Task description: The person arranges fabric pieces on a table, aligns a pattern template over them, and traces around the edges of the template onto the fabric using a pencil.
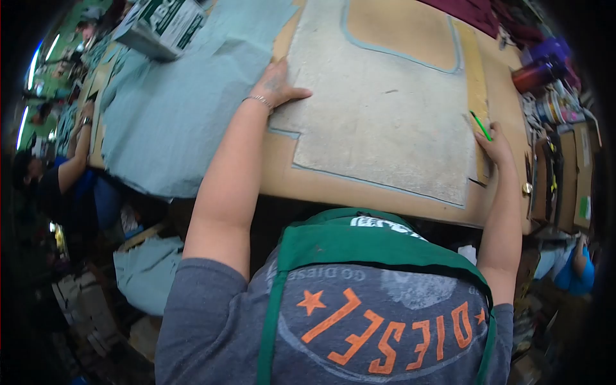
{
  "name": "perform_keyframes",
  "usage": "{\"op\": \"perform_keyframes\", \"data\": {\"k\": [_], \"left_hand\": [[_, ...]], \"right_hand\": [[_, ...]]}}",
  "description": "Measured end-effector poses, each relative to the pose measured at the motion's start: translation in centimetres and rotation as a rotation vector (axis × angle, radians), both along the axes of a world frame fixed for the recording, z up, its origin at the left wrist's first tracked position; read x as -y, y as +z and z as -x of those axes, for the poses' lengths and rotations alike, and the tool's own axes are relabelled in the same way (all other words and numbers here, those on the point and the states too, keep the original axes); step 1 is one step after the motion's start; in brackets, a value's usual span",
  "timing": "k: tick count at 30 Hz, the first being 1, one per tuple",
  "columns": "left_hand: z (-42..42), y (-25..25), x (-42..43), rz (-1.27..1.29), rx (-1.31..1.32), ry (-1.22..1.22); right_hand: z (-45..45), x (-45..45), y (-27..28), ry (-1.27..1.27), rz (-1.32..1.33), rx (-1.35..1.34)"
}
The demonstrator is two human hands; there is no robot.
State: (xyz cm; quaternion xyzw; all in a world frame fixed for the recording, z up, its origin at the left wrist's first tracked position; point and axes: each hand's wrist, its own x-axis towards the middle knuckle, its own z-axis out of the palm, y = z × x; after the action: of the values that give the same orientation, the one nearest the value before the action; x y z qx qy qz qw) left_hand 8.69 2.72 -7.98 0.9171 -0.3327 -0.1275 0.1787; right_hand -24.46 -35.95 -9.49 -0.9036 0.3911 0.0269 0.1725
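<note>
A large pale, worn template [378,109] lies on the table, with a thin blue-grey border of material showing along its edges and around its rounded cut-out. My left hand [276,85] rests at the template's left edge, thumb stretched out over its surface and fingers pointing away from me. At the right edge, my right hand [496,145] holds a slim green pen [480,126] between its fingers, its tip pointing up and left. A yellowish strip [473,70] runs along that side, next to the right hand. Left of my left hand spreads a blue-grey hide-like sheet [173,115].
A printed box [160,27] sits on the sheet at the far left. Dark red material [465,14] lies at the back right. A dark red cylinder [538,76], tins and cardboard boxes [581,167] crowd the right side. Another person [64,176] is at the left.
</note>
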Motion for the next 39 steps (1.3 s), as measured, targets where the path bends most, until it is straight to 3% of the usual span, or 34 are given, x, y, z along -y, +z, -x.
{"op": "perform_keyframes", "data": {"k": [4,8,11,17,21,39], "left_hand": [[0.1,0.2,0.3,0.011,-0.064,-0.071],[-1.0,-2.0,-0.3,0.242,-0.032,-0.138],[1.2,0.6,0.6,0.192,-0.166,-0.022],[0.6,-0.2,0.1,0.112,0.033,-0.042],[-0.5,-1.2,-0.1,0.132,-0.139,-0.019],[0.6,0.0,0.2,0.078,-0.043,-0.044]], "right_hand": [[-0.5,-0.8,0.7,-0.055,0.022,-0.063],[-0.7,-2.2,2.0,-0.081,-0.008,-0.078],[0.0,-2.5,3.2,-0.086,-0.095,-0.072],[0.1,-2.0,2.0,-0.048,-0.131,-0.008],[0.1,-2.9,2.6,-0.114,-0.083,-0.04],[0.3,-3.3,2.6,-0.11,-0.048,-0.008]]}}
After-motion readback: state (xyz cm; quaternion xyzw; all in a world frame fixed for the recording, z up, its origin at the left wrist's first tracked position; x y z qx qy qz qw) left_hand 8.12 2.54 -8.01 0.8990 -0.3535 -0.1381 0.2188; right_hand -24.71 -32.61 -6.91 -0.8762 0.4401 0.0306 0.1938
